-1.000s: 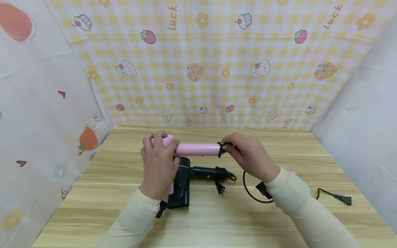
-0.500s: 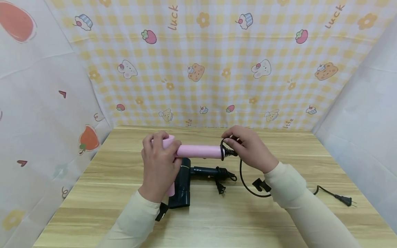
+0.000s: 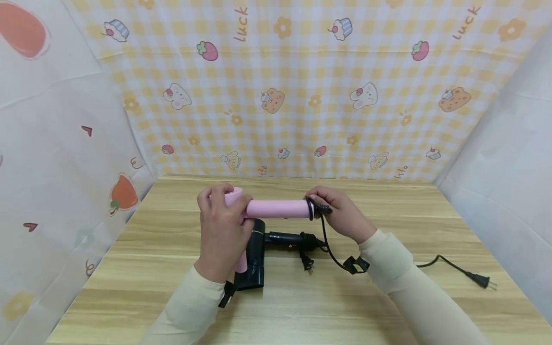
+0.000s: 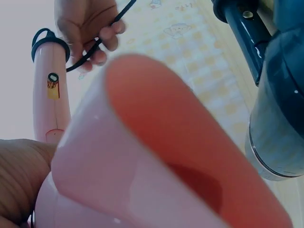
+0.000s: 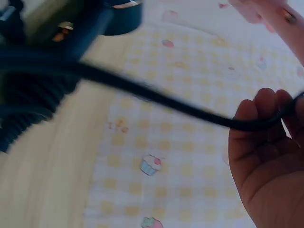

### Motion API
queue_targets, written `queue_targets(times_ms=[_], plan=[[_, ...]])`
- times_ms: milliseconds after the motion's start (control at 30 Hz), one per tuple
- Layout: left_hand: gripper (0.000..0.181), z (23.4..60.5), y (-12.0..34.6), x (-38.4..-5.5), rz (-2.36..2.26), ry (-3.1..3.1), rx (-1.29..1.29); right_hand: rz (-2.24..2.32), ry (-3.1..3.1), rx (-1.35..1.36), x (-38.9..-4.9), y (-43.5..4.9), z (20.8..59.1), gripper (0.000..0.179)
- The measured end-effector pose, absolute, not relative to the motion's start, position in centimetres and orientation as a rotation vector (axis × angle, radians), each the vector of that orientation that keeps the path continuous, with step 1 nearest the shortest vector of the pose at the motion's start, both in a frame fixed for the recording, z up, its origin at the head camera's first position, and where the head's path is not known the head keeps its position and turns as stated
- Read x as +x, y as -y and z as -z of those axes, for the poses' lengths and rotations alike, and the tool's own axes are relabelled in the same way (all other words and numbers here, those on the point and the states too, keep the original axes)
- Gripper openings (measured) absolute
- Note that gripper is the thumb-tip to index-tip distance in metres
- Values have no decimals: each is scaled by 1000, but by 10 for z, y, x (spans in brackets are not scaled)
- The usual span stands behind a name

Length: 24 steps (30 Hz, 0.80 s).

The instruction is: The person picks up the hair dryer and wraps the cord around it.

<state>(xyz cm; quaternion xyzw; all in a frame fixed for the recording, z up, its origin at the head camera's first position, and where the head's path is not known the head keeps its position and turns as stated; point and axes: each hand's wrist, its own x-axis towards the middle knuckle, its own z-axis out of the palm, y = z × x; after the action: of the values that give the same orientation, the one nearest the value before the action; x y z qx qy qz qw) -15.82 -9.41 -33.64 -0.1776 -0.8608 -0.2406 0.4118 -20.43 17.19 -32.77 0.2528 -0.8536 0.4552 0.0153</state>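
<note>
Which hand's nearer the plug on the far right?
Right. Right hand: left of the plug, holding the cord of the pink dryer. Left hand: farther left, gripping that dryer.

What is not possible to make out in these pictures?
Head view: part of the pink hair dryer, under the left hand.
Head view: a stretch of the black cord, under the right sleeve.
Right wrist view: most of the dark hair dryer, cut off by the edges.
Left wrist view: any text on yellow label, too small.
</note>
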Motion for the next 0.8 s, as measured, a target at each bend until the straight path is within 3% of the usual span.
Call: queue_targets(times_ms=[300,800], plan=[[24,333,91,-159,606,2188,-385,-1468,2736,738,-187,-161,343,28],[26,344,89,-169,591,2243,-328,-1151,2948,852,-166,-162,343,7]])
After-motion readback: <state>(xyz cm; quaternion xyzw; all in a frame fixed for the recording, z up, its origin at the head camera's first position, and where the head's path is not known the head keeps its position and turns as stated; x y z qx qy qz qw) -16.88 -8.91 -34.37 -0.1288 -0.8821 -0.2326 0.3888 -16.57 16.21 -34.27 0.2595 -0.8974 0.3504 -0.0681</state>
